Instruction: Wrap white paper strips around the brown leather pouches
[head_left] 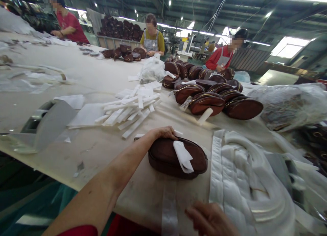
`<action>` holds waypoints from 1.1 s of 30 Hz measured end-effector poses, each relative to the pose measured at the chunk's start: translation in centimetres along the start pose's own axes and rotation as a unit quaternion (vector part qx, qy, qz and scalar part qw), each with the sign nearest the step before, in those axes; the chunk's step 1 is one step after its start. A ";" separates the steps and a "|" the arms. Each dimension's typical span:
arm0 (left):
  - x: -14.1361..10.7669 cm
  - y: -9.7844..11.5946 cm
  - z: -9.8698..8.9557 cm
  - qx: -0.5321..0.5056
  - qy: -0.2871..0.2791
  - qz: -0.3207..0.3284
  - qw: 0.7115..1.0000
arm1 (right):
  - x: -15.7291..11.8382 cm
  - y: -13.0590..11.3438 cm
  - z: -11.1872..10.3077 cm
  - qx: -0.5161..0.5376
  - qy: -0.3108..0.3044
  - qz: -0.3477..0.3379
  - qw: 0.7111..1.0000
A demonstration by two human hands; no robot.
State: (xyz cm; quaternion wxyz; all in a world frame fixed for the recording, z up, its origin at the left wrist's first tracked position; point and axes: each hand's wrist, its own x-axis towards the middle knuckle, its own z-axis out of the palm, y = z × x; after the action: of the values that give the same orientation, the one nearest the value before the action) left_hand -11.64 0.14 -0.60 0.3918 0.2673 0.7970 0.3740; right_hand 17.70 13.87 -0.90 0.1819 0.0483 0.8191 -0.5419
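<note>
An oval dark brown bag (162, 157) lies on the table in front of me, with a folded white strip (182, 156) on top of it. My left hand (166, 133) grips the bag's far upper edge, its fingers partly hidden behind the rim. Close to the table's near edge, below the bag and apart from it, is my right hand (211, 217); it is blurred by motion, and its fingers cannot be made out well. A clear flat strip (170, 205) runs from under the bag toward me.
White strips (133, 109) are heaped beyond my left forearm. Brown bags (206, 103) are piled farther back. White padded material (245, 174) lies at right, a grey holder (48, 127) at left. Three people work across the table (102, 75).
</note>
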 end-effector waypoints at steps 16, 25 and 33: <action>-0.4 0.1 -0.1 0.049 0.025 0.009 0.998 | 8.8 -4.7 -0.2 -0.318 0.216 -0.397 0.834; -0.4 0.8 0.1 0.113 0.085 0.028 0.990 | 9.1 -5.9 -0.9 -0.257 0.204 -0.361 0.873; -0.8 1.6 0.2 0.126 0.137 0.116 0.976 | 9.9 -7.0 -1.5 -0.236 0.180 -0.297 0.908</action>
State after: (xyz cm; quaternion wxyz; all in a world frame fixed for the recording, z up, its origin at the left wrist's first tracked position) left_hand -10.80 0.58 0.91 0.1961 0.3515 0.8472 0.3468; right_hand 6.22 11.20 2.28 -0.1314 -0.1446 0.9184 -0.3440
